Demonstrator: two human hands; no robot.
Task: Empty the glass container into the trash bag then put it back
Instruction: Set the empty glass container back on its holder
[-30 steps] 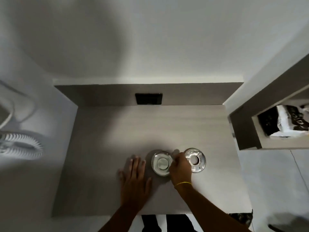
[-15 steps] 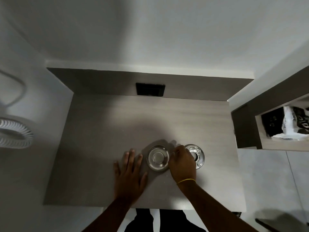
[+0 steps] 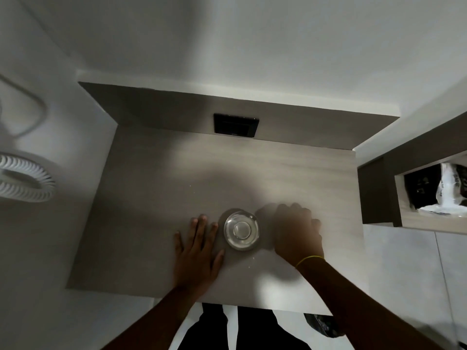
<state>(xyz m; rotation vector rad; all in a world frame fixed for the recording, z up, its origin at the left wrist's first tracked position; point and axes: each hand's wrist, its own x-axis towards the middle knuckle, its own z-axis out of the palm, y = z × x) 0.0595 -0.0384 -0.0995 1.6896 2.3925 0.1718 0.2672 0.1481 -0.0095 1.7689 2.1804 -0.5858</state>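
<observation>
A round clear glass piece (image 3: 241, 229) stands on the grey wooden table (image 3: 156, 188), near the front edge. My left hand (image 3: 198, 251) lies flat on the table just left of it, fingers spread, holding nothing. My right hand (image 3: 297, 229) is blurred and curls down from above over the spot right of that piece, where the second round glass container stood. That container is hidden under the hand. A dark crinkled bag (image 3: 321, 324) shows below the table's front right corner.
A black socket plate (image 3: 236, 125) sits in the dark back panel. To the right, an open shelf (image 3: 429, 221) holds black and white packets (image 3: 447, 190). A white coiled hose (image 3: 24, 176) hangs on the left wall. Tiled floor lies to the right.
My right hand has moved right, from between the two glass pieces to on top of the right one, which it now covers. My left hand has stayed flat on the table.
</observation>
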